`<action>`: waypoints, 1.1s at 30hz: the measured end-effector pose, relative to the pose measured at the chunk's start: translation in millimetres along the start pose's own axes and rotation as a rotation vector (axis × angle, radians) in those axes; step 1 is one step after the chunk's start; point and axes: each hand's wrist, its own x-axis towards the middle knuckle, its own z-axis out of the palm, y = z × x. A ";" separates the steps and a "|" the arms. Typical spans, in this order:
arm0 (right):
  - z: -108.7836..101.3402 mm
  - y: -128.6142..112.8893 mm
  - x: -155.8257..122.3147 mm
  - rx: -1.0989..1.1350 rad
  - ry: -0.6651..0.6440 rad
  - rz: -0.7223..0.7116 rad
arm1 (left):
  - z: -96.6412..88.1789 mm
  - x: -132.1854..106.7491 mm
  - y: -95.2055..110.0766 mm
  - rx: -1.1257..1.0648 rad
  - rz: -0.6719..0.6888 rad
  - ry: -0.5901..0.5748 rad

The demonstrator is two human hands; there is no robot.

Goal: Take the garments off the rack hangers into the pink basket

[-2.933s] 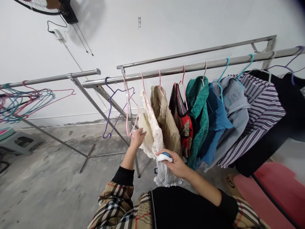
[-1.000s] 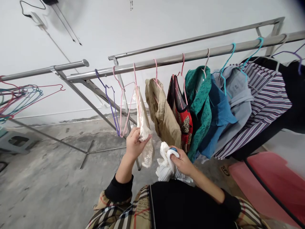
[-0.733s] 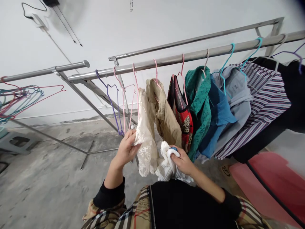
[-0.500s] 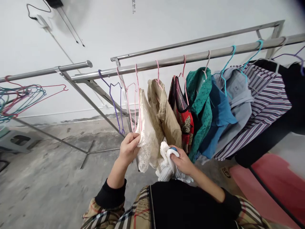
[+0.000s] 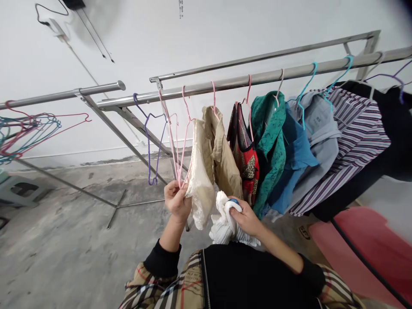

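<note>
A cream lace-trimmed garment [image 5: 201, 189] hangs partly on a pink hanger [image 5: 184, 141]. My left hand [image 5: 177, 201] is closed on the garment's left edge, and the hanger's lower end meets the fingertips there. Lower and to the right, my right hand [image 5: 246, 218] grips a bunched white ribbed cloth [image 5: 223, 221]. A small blue spot shows at that hand's fingertips, too small to name. Left of the garment, a purple hanger [image 5: 151, 150] hangs bare from the metal rail [image 5: 199, 91]. A khaki garment [image 5: 225, 163] hangs just to the right.
Farther right hang a red patterned top [image 5: 249, 167], a green shirt [image 5: 270, 141], a blue garment [image 5: 296, 159] and a striped shirt [image 5: 357, 137]. Several loose hangers [image 5: 32, 128] bunch on the left rack. A grey stool [image 5: 27, 189] stands on the floor; something red [image 5: 370, 240] lies lower right.
My left hand has shifted slightly right and down, and the pink hanger now tilts with its lower end at my fingers. The purple hanger has swung left. My right hand barely moves.
</note>
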 end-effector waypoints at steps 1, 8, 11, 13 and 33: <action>-0.3 1.1 -0.3 -0.005 0.007 0.002 | 0.6 -2.4 1.5 0.004 0.001 -0.009; -0.3 13.8 -3.2 0.016 0.038 0.007 | 3.4 -20.8 17.9 -0.103 -0.227 -0.284; 2.4 12.4 0.0 0.051 0.014 -0.101 | 8.4 -23.5 28.5 -0.233 -0.367 -0.507; 4.2 10.4 3.5 0.059 0.010 -0.205 | 11.2 -22.3 35.8 -0.329 -0.416 -0.621; -27.1 7.2 -22.1 0.131 0.046 -0.094 | 49.1 71.3 54.2 -0.982 -0.223 -1.027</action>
